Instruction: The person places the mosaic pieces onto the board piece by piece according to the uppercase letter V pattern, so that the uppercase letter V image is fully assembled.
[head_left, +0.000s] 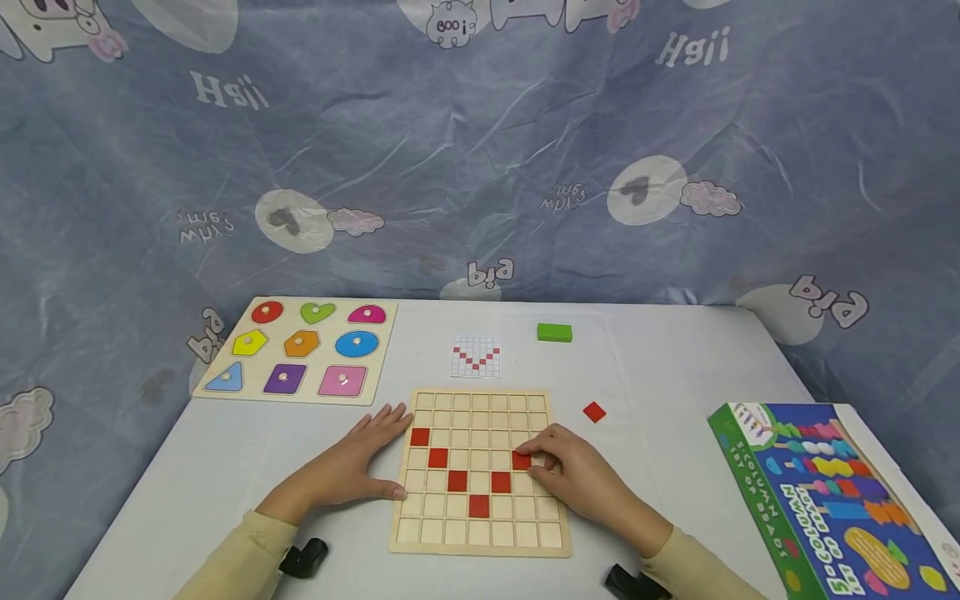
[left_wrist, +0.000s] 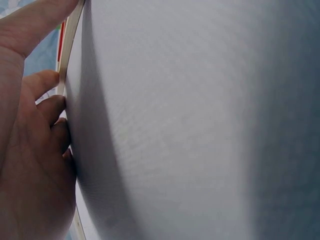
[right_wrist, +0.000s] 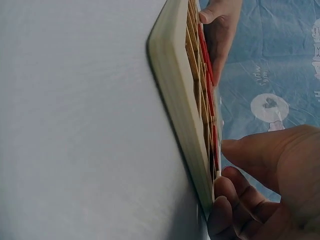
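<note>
A wooden grid board (head_left: pixel 480 548) lies flat on the table, with several red square tiles (head_left: pixel 478 506) set in its cells in a V shape. My left hand (head_left: pixel 348 458) rests at the board's left edge, its fingers extended and its thumb touching the side. At the right part of the grid, the thumb and fingertips of my right hand (head_left: pixel 588 479) pinch a red tile (head_left: pixel 521 460) at its cell, partly covering it. In the right wrist view the right hand (right_wrist: pixel 270 185) is bent over the board's edge (right_wrist: pixel 175 90). One loose red tile (head_left: pixel 595 412) lies right of the board.
A small pattern card (head_left: pixel 476 372) with a red V lies beyond the board, and a green block (head_left: pixel 555 333) stands to its right. A shape puzzle board (head_left: pixel 288 396) is at the back left. A colourful game box (head_left: pixel 847 500) occupies the right side.
</note>
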